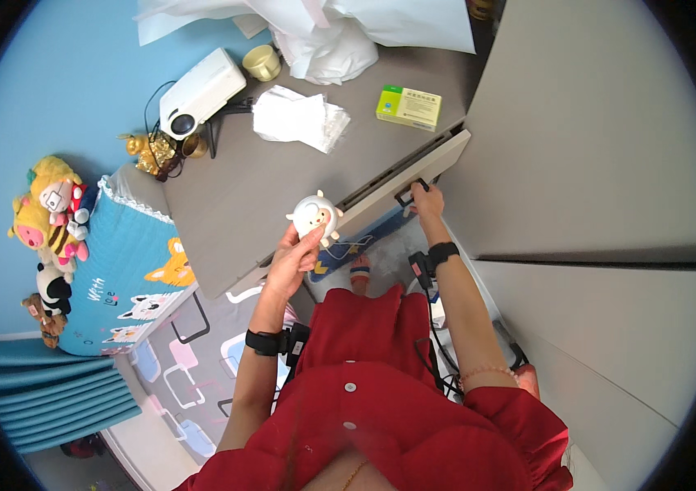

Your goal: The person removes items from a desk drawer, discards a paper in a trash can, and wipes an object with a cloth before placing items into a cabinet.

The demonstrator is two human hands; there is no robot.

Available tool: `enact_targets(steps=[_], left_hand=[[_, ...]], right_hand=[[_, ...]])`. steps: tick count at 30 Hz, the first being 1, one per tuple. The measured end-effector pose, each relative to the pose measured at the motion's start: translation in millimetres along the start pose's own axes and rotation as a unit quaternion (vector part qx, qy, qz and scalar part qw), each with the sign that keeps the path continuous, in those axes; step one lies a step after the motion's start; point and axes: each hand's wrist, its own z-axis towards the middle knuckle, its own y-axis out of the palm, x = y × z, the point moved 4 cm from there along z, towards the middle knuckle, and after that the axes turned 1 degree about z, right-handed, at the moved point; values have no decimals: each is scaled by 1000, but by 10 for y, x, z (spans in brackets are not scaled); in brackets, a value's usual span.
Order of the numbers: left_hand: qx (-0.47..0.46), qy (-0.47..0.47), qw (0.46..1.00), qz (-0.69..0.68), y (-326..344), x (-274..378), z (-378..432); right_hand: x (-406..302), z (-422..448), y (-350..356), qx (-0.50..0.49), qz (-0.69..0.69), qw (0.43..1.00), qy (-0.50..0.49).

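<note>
My left hand [291, 261] holds a small white sheep-shaped figure [312, 216] with a smiling face and stubby limbs, just over the desk's front edge. My right hand [428, 201] grips the dark handle [408, 195] of a desk drawer [400, 184]. The drawer front stands slightly out from the grey desktop [244, 190], with a narrow dark gap behind it. What lies inside the drawer cannot be made out.
On the desk are a green-and-yellow box [409, 107], white plastic packets [299, 116], a white projector [202, 92] and a yellow mug [262, 62]. A tall cabinet [581, 141] stands close on the right. Plush toys [53, 202] and a patterned bed [170, 350] are at left.
</note>
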Motion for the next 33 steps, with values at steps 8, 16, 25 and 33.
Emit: enact_targets(steps=[8, 16, 25, 33], left_hand=[[-46, -45, 997, 43, 147, -172, 184], [-87, -86, 973, 194, 593, -486, 756], [-99, -199, 959, 178, 710, -1104, 1378], [-22, -164, 939, 302, 520, -1299, 1659]], right_hand=[[488, -369, -538, -22, 94, 995, -28], [719, -503, -886, -27, 119, 992, -39], [979, -452, -817, -41, 131, 990, -24], [923, -576, -779, -64, 188, 980, -17]])
